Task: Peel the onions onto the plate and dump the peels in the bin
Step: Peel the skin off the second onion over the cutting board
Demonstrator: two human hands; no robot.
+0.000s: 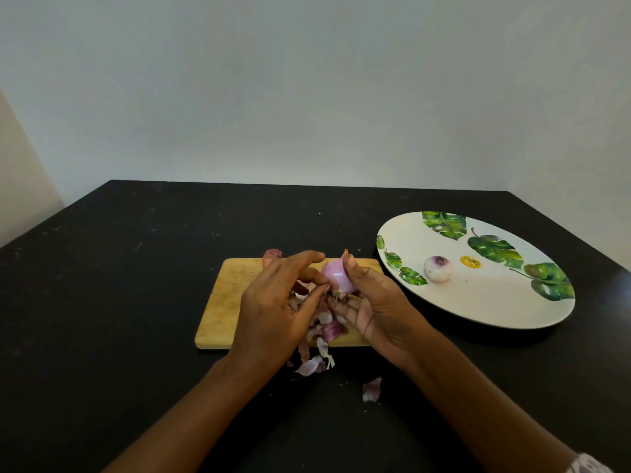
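**Stripping skin from a slick onion**

Nearest, papery peels [327,331] lie scattered on the table [102,302] and the cutting board's [225,302] near edge; they look weightless and brittle. Above the board, the right hand [374,303] cradles the onion [336,276], thumb on top, fingers beneath, while the left hand [273,312] pinches at its root end. Its bared flesh looks firm but slippery, so the root tuft seems the surest purchase. Farther right, a peeled onion [438,269] rests on the plate [478,308].
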